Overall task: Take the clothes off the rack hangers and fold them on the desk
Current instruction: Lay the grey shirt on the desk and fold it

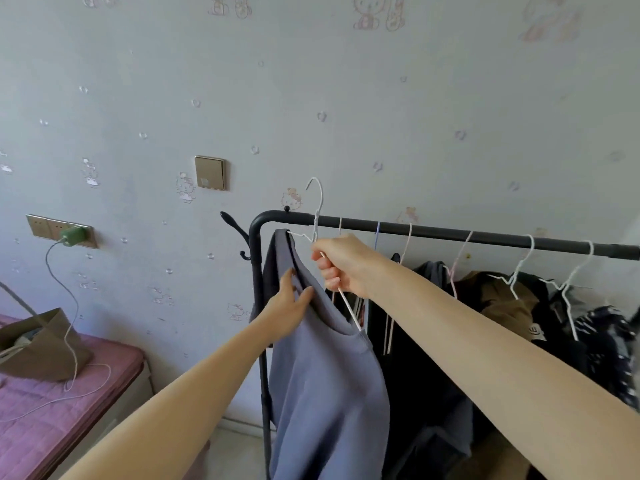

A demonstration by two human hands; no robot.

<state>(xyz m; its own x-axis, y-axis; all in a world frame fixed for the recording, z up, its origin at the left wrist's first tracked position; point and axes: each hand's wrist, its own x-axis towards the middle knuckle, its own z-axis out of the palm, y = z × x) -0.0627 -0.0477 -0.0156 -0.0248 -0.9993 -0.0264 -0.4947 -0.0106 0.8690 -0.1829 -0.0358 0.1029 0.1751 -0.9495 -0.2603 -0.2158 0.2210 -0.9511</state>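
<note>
here, right hand round white hanger, left hand on grey shirt

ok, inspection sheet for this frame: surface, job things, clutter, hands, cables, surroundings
surface: desk not in view; bed with purple cover at lower left.
job things: blue top on white hanger, hook lifted above the rail; dark clothes hang on more hangers.
clutter: brown bag on the bed.
hands: left hand pinches the top's neckline; right hand grips the hanger.
cables: white cable from green plug down to the bed.
surroundings: patterned wall, switch.
</note>
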